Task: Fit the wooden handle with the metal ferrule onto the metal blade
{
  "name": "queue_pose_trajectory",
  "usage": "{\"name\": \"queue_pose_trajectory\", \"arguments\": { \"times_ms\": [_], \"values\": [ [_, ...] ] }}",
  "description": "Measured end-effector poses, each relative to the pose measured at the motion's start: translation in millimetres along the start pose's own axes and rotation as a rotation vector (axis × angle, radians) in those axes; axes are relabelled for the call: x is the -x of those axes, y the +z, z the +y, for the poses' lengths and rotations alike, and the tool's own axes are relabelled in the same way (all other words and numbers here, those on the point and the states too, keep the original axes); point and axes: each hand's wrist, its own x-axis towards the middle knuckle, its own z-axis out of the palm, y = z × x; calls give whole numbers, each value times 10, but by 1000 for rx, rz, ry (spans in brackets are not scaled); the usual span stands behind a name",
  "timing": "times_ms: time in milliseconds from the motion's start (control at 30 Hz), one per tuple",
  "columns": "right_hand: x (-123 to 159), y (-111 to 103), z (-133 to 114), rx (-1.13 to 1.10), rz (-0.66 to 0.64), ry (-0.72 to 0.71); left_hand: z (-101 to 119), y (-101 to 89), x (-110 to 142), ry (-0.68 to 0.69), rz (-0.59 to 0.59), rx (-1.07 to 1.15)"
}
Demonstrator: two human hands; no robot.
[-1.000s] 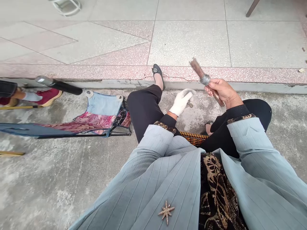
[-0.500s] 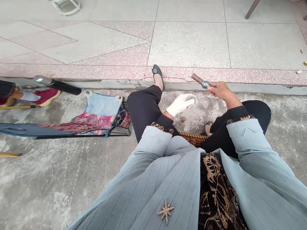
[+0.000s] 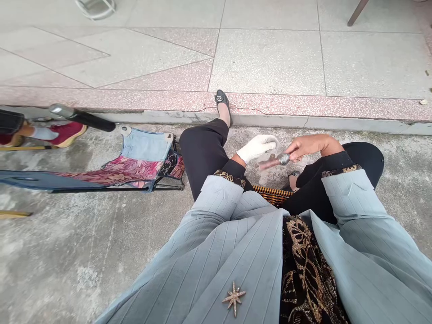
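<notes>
My right hand is bare and closed on a brownish rod with a silvery wrapping, like wound wire, near the fingers. The rod's blurred free end points left and lies just below my left hand. That hand wears a white knit glove, its fingers curled and the thumb pressed in. A pale grey rounded edge shows at the gloved fingertips, too blurred to name. Both hands hover between my knees, above the concrete.
A woven seat is under me. To the left stands a low fabric folding chair; beyond it is another person's red shoe. A raised terrazzo step runs ahead. A brown furniture leg is at far right.
My right hand has swung the rod down and to the left, from pointing up and away to lying below the gloved hand. The left hand has hardly moved.
</notes>
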Motion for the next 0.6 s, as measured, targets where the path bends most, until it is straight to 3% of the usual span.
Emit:
{"name": "queue_pose_trajectory", "arguments": {
  "times_ms": [167, 233, 300, 367, 467, 567, 600],
  "values": [
    [34, -69, 6, -122, 805, -113, -104, 126, -29, -58, -20, 182],
    [-42, -90, 53, -119, 1060, -53, -84, 126, -23, -26, -67, 145],
    [-117, -112, 99, 38, 1175, 125, -40, 85, -4, 6, -120, 15],
    [-172, -124, 129, 296, 1109, 350, 15, 22, 22, 24, -137, -130],
    [-196, -99, 131, 509, 697, 534, 94, -54, 60, -41, -63, -249],
    [-114, -41, 89, 316, 107, 401, 140, -50, 69, -149, 15, -245],
    [-61, -28, 71, 207, 2, 292, 145, -31, 63, -163, 27, -225]
  ]
}}
